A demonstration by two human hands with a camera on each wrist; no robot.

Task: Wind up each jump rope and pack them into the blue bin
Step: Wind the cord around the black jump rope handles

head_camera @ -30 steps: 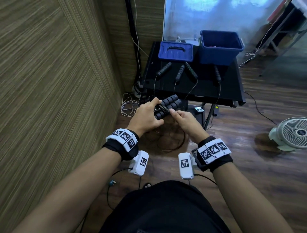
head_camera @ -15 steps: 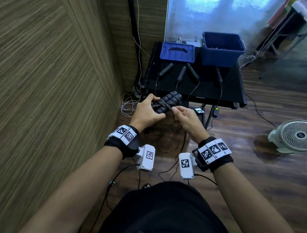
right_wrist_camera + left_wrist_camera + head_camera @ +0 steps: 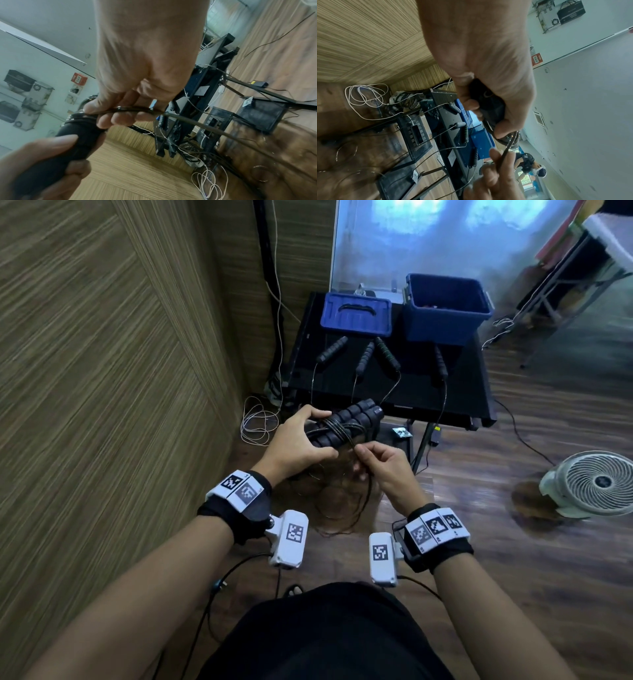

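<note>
Black foam handles point(image 3: 346, 422) of one jump rope sit paired side by side in the left hand point(image 3: 297, 445), fingers and thumb curled round their near ends; thin cord point(image 3: 337, 429) is wrapped several turns across the middle of the pair. Right hand point(image 3: 383, 465) pinches the loose cord just below the handles, fingertips point(image 3: 104, 122) closed on it. Rest of the cord hangs in slack loops down toward the wood floor point(image 3: 513, 542) between the forearms. Whole bundle is held in the air, in front of the desk point(image 3: 462, 392) edge, not touching it. On the desk: four more handles point(image 3: 331, 349) lying loose, their cords trailing over the front edge. Behind them a blue lid point(image 3: 356, 314) lies flat, and the blue bin point(image 3: 445, 313) stands open to its right. White fan point(image 3: 592, 484) on the floor at right; white cable coil point(image 3: 257, 422) by the wall.
</note>
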